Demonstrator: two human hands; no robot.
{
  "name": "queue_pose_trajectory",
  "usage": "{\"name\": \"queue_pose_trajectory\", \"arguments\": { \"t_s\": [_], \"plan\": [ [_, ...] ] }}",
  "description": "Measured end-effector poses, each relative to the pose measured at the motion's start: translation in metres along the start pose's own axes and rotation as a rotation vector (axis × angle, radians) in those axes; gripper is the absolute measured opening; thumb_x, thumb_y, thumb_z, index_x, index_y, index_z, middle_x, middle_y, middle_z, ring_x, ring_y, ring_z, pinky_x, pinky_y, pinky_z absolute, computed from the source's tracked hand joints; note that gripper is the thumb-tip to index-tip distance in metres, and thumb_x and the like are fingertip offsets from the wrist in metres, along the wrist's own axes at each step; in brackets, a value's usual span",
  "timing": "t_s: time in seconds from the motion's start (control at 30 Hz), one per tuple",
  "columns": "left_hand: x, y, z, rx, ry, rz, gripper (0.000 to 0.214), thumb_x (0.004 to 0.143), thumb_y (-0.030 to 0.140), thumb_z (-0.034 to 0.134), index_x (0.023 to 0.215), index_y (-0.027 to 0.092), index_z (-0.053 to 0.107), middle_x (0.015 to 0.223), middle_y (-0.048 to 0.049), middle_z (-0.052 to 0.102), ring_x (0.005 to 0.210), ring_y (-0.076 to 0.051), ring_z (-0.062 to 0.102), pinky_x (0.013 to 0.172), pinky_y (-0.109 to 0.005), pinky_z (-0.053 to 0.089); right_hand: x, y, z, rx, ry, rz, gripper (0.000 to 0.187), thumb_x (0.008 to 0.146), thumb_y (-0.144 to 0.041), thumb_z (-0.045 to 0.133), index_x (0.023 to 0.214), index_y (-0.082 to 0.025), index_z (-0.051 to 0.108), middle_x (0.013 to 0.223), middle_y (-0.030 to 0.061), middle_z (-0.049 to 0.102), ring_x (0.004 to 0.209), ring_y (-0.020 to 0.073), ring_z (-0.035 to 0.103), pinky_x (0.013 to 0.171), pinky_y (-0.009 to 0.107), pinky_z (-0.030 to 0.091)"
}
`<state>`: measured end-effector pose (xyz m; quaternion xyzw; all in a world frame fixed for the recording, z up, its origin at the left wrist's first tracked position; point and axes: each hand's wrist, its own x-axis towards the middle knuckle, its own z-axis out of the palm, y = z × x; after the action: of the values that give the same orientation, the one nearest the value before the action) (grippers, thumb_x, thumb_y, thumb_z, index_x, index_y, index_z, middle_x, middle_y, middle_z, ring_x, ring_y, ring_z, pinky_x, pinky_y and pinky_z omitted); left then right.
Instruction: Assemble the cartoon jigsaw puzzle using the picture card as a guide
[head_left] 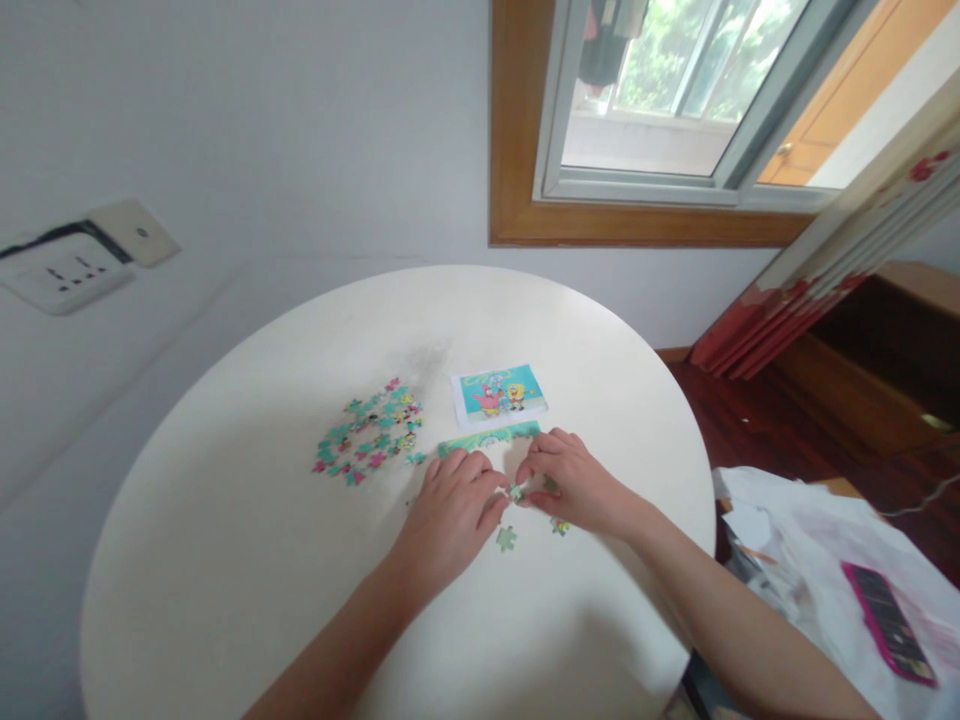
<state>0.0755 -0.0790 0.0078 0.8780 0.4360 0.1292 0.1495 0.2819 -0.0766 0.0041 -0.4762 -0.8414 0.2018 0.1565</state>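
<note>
- My left hand [454,505] and right hand [576,485] pinch a puzzle piece [516,492], nearer the table's [225,560] right edge, probably to steady it.
- The picture card [504,394] lies face-up farther off, presumably for viewing.
- Loose pieces [382,440] spread toward the left edge, likely within reach.

Wall socket [67,272] left; wood-framed window [675,110]; floral curtain [832,255]; pink-edged phone [889,622]
</note>
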Motion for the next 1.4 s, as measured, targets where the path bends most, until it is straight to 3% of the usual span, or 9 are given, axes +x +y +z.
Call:
{"name": "queue_pose_trajectory", "arguments": {
  "t_s": [0.3,0.47,0.67,1.13,1.4],
  "plan": [
    [0.014,0.007,0.010,-0.103,0.040,-0.033,0.008,0.088,0.020,0.059,0.084,0.020,0.066,0.091,-0.0023,0.058,0.095,-0.021,0.047,0.086,-0.037,0.038,-0.009,0.004,-0.011,-0.033,-0.002,0.006,0.023,0.075,-0.024,0.076,0.096,-0.024,0.066,0.094,0.0025,0.061,0.093,0.0204,0.050,0.081,0.033,0.034],
    [0.029,0.008,0.006,-0.097,-0.003,-0.011,0.010,0.087,0.025,0.061,0.081,0.020,0.068,0.090,-0.0027,0.058,0.096,-0.021,0.048,0.087,-0.036,0.039,-0.018,0.019,-0.027,0.009,-0.009,0.020,0.018,0.079,-0.010,0.068,0.087,-0.025,0.071,0.089,0.0018,0.064,0.090,0.0183,0.052,0.079,0.031,0.034],
    [0.046,0.014,0.005,-0.059,-0.088,-0.003,0.012,0.087,0.026,0.062,0.081,0.021,0.071,0.088,-0.0034,0.059,0.097,-0.022,0.048,0.087,-0.036,0.039,-0.022,0.022,-0.028,-0.020,-0.043,0.044,0.018,0.081,-0.012,0.065,0.078,-0.028,0.074,0.079,0.0019,0.063,0.083,0.0177,0.050,0.073,0.032,0.030],
    [0.055,0.021,0.001,0.134,-0.166,0.013,0.008,0.084,0.033,0.065,0.086,0.025,0.066,0.092,-0.0030,0.058,0.099,-0.025,0.049,0.081,-0.037,0.036,-0.021,0.019,-0.028,-0.036,-0.037,0.061,0.018,0.081,-0.013,0.066,0.079,-0.028,0.074,0.081,0.0019,0.064,0.086,0.0181,0.050,0.072,0.032,0.027],
    [0.055,0.032,-0.005,0.375,-0.199,0.136,0.015,0.092,0.032,0.052,0.092,0.021,0.062,0.095,-0.0061,0.059,0.095,-0.024,0.051,0.080,-0.039,0.036,-0.021,0.018,-0.031,-0.046,-0.072,0.072,0.018,0.081,-0.012,0.065,0.081,-0.028,0.074,0.085,0.0013,0.065,0.089,0.0181,0.051,0.072,0.032,0.026]
  ]
}}
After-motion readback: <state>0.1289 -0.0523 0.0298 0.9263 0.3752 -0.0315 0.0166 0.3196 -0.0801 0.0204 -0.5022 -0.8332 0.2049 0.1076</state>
